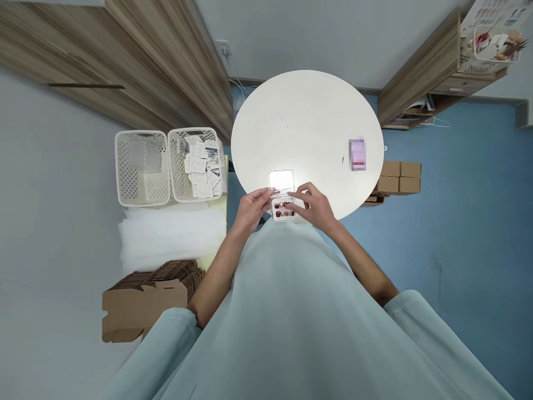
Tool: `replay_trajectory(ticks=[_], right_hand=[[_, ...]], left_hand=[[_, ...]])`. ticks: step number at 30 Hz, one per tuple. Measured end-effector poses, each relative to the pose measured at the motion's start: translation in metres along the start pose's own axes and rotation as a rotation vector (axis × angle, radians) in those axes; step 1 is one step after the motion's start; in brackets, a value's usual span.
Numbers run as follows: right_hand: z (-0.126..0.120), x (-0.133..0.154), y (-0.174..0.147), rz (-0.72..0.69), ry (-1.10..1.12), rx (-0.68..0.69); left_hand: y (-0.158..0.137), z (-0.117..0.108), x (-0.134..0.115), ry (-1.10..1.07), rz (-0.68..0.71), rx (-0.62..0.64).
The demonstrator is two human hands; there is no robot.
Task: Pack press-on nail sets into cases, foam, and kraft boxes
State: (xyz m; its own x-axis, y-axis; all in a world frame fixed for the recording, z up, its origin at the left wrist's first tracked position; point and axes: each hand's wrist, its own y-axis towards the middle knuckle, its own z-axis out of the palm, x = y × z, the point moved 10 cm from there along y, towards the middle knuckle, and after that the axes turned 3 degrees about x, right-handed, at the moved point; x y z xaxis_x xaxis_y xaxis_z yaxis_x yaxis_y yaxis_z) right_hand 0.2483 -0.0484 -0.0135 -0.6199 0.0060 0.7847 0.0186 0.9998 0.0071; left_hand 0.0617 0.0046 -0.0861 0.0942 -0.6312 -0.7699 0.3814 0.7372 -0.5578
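Observation:
A small clear case (283,216) lies with its lid raised at the near edge of the round white table (308,111). Two rows of glossy dark red and beige pieces (283,213), which look like press-on nails, fill its base. My left hand (252,210) is closed in a pinch at the left of the case's hinge, by a thin, shiny clear piece too small to make out. From the other side, my right hand (315,208) reaches over the case. Its bent thumb and fingers are apart, the thumb tip by the upper row of nails.
A purple packet (357,154), blurred over, lies on the table's right side. To the left are two white baskets (142,201), one with many cards, a white foam stack (166,233) and folded cardboard boxes (141,308). Brown boxes (400,176) sit beyond the table's right edge.

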Motion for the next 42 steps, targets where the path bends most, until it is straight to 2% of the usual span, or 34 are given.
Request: replay_trajectory(ticks=[2,4,7,11,15,20,23,28,34,39,42], right_hand=[[-0.014,-0.014,0.007,0.110,0.105,-0.112],[-0.017,-0.032,0.015,0.249,0.223,-0.146],[0.001,-0.048,0.026,0.396,0.413,-0.049],[0.018,-0.051,0.034,0.435,0.503,-0.031],[0.021,-0.050,0.036,0.437,0.449,-0.058],[0.015,-0.043,0.040,0.426,0.360,-0.097],[0.011,-0.037,0.041,0.417,0.330,-0.106],[-0.002,-0.014,0.040,0.287,0.322,-0.118],[-0.028,0.020,0.014,0.085,0.248,-0.111],[-0.019,0.025,-0.013,0.032,0.335,0.031],[-0.012,0.022,-0.023,0.038,0.382,0.055]], left_hand=[[-0.002,0.001,0.000,-0.008,-0.011,0.011],[-0.005,0.002,0.002,-0.013,-0.027,0.023],[-0.009,0.003,0.006,-0.012,-0.054,0.041],[-0.013,-0.001,0.012,-0.045,-0.057,0.044],[-0.018,-0.006,0.017,-0.090,-0.043,0.047],[-0.025,-0.013,0.029,-0.074,-0.104,0.066],[-0.025,-0.011,0.028,-0.076,-0.098,0.099],[-0.022,-0.007,0.019,-0.083,-0.075,0.126],[-0.017,-0.008,0.007,-0.094,-0.043,0.114],[-0.015,-0.008,-0.006,-0.084,0.002,0.106],[-0.015,-0.006,-0.010,-0.073,0.008,0.117]])
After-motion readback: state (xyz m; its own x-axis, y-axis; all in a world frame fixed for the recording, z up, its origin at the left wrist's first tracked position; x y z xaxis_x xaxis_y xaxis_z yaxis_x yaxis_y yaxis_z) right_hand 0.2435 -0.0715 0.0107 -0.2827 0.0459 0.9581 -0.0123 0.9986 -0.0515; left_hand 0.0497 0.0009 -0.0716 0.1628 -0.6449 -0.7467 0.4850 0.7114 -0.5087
